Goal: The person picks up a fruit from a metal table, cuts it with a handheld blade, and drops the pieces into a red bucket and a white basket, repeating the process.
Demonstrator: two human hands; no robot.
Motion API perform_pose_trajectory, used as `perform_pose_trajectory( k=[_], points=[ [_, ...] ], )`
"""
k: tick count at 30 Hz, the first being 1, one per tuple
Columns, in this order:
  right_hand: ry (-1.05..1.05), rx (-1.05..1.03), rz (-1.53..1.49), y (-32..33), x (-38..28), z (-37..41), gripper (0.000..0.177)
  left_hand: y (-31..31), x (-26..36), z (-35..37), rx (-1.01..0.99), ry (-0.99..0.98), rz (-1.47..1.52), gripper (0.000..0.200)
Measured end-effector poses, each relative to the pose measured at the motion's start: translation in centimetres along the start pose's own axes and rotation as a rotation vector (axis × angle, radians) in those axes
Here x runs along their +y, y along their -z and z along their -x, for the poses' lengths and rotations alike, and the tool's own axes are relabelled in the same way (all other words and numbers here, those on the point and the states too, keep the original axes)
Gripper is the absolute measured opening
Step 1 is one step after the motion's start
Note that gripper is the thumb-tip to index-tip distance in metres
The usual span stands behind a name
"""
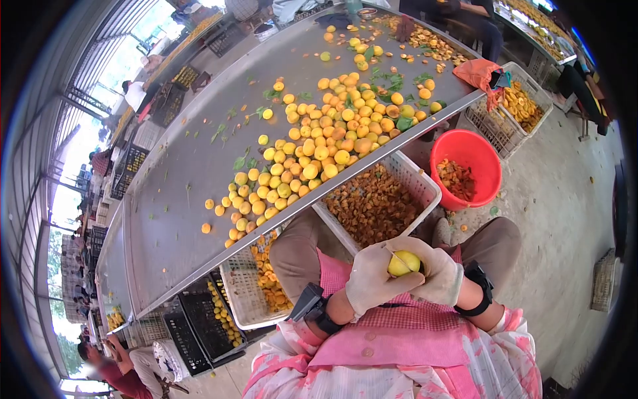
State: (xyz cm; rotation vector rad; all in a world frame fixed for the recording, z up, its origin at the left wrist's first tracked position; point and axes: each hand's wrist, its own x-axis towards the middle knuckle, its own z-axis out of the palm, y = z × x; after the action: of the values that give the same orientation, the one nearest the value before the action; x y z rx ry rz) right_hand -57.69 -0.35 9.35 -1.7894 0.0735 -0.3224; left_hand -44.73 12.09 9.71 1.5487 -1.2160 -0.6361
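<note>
Close to my lap, a greenish-yellow apricot (403, 263) sits between my two gloved hands. My left hand (373, 276) is closed around its left side, and my right hand (440, 271) grips it from the right. A thin line runs along the fruit's upper left; I cannot make out whether it is a blade. Just beyond my hands stands a white crate (428, 193) filled with brownish fruit pieces (372, 206). Many whole apricots (319, 153) are heaped on the metal table (193, 166) in front of me.
A red bucket (492, 166) with fruit scraps stands right of the crate. Another white crate (242, 312) holds orange halves under the table edge, beside black crates (193, 326). An orange bag (475, 72) lies at the table's right corner. Other people sit farther off.
</note>
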Motion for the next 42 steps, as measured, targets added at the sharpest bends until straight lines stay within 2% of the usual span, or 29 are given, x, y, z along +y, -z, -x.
perform_pose_trajectory(
  k=[2,4,7,8,10,11,12,18,20,21,23,27,29,30,32,33,35,36,38,39,40,42],
  points=[
    [0.036,-0.017,-0.030,0.2,0.2,0.1,0.068,0.1,0.0,-0.1,-0.025,-0.017,0.038,0.037],
    [-0.142,-0.161,-0.272,0.6,-0.4,0.2,0.067,0.2,0.0,0.0,-0.053,-0.026,0.083,0.035],
    [-0.289,-0.215,-0.423,0.8,-0.9,0.4,0.066,0.3,0.1,0.2,-0.077,-0.034,0.071,0.033],
    [-0.206,-0.207,-0.399,0.6,-0.1,0.6,0.064,0.3,0.2,0.1,-0.093,-0.024,0.092,0.033],
    [-0.303,-0.273,-0.403,1.3,-1.1,0.4,0.066,0.0,0.1,-0.1,-0.112,-0.030,0.120,0.031],
    [-0.293,-0.267,-0.386,1.2,-1.0,0.5,0.064,-0.1,-0.2,0.2,-0.088,-0.065,0.100,0.031],
    [-0.175,-0.245,-0.369,0.6,0.5,0.9,0.065,-0.3,-0.6,0.4,-0.121,-0.047,0.140,0.032],
    [-0.297,-0.243,-0.555,0.6,0.2,1.5,0.062,-0.6,-0.6,0.8,-0.091,-0.091,0.056,0.037],
    [-0.099,-0.268,-0.474,0.5,1.2,1.6,0.061,-0.7,-0.6,0.7,-0.093,-0.193,-0.055,0.043],
    [-0.105,-0.266,-0.481,0.4,1.4,1.8,0.061,-0.8,-0.7,0.8,-0.096,-0.185,-0.051,0.043],
    [-0.051,-0.249,-0.408,0.3,1.8,2.0,0.060,-0.9,-1.0,1.0,-0.042,-0.305,-0.159,0.048],
    [-0.011,-0.248,-0.462,0.3,1.7,2.0,0.058,-0.9,-0.9,1.3,-0.064,-0.312,-0.186,0.042],
    [-0.288,-0.342,-0.599,0.9,0.4,2.0,0.058,-1.1,-0.9,1.5,0.014,-0.428,-0.266,0.041],
    [-0.290,-0.343,-0.601,0.7,1.0,1.9,0.058,-1.1,-0.9,1.5,0.013,-0.425,-0.266,0.041],
    [0.164,-0.274,-0.413,0.0,2.4,1.6,0.058,-0.9,-0.8,1.4,-0.059,-0.358,-0.211,0.041],
    [0.163,-0.274,-0.414,0.2,2.0,1.8,0.058,-0.9,-0.3,1.1,-0.059,-0.356,-0.209,0.041],
    [-0.297,-0.307,-0.591,1.0,0.6,1.8,0.067,-1.0,1.0,0.1,-0.134,-0.049,0.028,0.039],
    [-0.291,-0.310,-0.580,1.2,0.2,1.6,0.067,-1.2,0.4,0.2,-0.128,-0.060,0.026,0.039],
    [-0.505,-0.205,-0.630,1.5,-0.3,1.0,0.079,-1.6,-1.4,0.7,-0.047,0.237,0.073,0.033],
    [-0.498,-0.143,-0.590,1.1,-0.4,0.8,0.088,-1.6,-1.3,0.5,-0.007,0.266,0.107,0.032],
    [-0.493,-0.147,-0.583,0.8,-0.2,0.9,0.088,-1.6,-1.3,0.4,-0.001,0.258,0.106,0.032],
    [-0.361,0.001,-0.437,0.0,1.0,1.1,0.088,-1.5,-1.5,0.3,0.015,0.302,0.069,0.030]
  ],
)
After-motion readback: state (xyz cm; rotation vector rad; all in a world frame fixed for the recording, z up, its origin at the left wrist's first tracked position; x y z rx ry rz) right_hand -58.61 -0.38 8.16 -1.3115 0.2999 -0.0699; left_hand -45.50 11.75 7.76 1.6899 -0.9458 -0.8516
